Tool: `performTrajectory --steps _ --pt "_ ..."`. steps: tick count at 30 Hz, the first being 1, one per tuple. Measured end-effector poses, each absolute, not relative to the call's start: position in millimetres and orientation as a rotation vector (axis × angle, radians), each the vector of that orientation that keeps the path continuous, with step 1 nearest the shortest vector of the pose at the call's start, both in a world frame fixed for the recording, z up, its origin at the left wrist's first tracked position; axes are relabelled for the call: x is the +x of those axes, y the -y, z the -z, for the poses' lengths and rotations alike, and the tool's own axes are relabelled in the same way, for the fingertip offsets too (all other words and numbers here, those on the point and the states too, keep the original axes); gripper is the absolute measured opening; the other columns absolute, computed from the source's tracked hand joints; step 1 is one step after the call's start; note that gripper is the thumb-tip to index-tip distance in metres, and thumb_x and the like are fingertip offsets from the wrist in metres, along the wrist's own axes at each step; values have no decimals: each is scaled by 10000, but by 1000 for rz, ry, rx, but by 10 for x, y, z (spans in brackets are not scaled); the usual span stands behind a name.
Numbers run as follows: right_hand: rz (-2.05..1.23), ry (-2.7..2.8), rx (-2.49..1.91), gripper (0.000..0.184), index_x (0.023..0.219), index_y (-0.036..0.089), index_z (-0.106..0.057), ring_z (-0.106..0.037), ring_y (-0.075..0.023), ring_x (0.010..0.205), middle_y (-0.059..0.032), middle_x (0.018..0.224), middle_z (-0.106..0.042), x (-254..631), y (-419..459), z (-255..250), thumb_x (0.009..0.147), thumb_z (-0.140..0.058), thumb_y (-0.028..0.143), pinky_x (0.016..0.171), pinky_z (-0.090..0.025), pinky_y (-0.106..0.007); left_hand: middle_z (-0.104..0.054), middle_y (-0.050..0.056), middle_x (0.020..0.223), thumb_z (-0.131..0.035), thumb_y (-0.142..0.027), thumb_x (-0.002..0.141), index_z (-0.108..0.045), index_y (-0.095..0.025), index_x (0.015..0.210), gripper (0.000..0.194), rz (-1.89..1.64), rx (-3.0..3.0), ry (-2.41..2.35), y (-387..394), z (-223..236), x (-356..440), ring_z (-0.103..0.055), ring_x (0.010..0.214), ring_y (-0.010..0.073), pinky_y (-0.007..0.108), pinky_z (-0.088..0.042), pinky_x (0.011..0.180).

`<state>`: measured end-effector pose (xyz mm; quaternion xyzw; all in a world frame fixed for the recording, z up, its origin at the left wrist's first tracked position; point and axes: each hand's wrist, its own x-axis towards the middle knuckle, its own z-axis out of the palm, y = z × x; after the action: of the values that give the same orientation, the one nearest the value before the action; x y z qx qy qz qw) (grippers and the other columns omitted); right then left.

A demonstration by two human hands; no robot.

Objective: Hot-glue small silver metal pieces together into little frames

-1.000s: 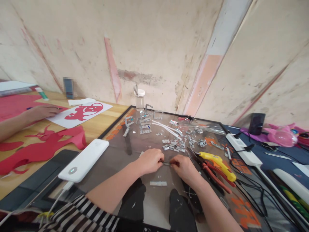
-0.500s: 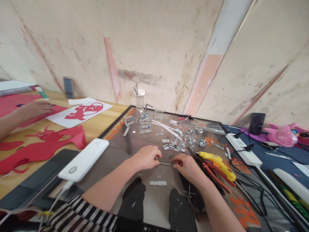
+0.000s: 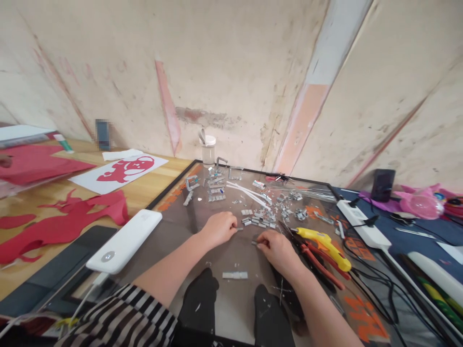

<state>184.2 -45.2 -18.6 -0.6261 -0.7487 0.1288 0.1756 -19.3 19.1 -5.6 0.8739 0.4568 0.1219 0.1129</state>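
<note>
My left hand (image 3: 220, 228) pinches a short grey strip (image 3: 239, 229), whose end sticks out past the fingertips. Facing it across a small gap, my right hand (image 3: 275, 247) pinches another short grey strip (image 3: 254, 242); most of each strip is hidden by the fingers. Nearer to me on the dark glass tabletop (image 3: 173, 241) lies a flat light-grey strip (image 3: 235, 275). Beyond my hands is a scatter of small grey pieces (image 3: 258, 220). Right of my right hand are a yellow glue gun (image 3: 320, 237) and red-handled pliers (image 3: 318, 262).
A white power bank (image 3: 126, 241) lies left of my left arm. At the back stands a lidded clear jar (image 3: 209, 152), near white sticks (image 3: 249, 193) and grey assembled shapes (image 3: 217, 188). A white power strip (image 3: 365, 224) with black cables is at right. Red sheets (image 3: 97, 217) cover the left table.
The grey strip that spanned both hands is now in two parts, one in each hand, with a gap between. At far left another person's hand has drawn back towards the frame edge.
</note>
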Motion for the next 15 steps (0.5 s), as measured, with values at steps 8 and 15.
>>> performTrajectory --steps 8,15 --pt "-189 2051 -1887 194 862 158 -668 -597 -192 858 -78 872 -661 1923 428 149 772 -508 97 787 -399 -248 -642 38 818 -618 -187 686 -668 -194 723 62 -385 2472 -1313 -283 98 -119 -585 814 196 267 -405 699" --pt "-170 2068 -1910 172 849 173 -667 -606 -175 840 -60 868 -666 1924 420 168 783 -517 122 767 -397 -226 -665 16 739 -569 -316 760 -686 -156 815 206 -432 2121 -1179 -305 -20 -261 -572 660 134 222 -401 605"
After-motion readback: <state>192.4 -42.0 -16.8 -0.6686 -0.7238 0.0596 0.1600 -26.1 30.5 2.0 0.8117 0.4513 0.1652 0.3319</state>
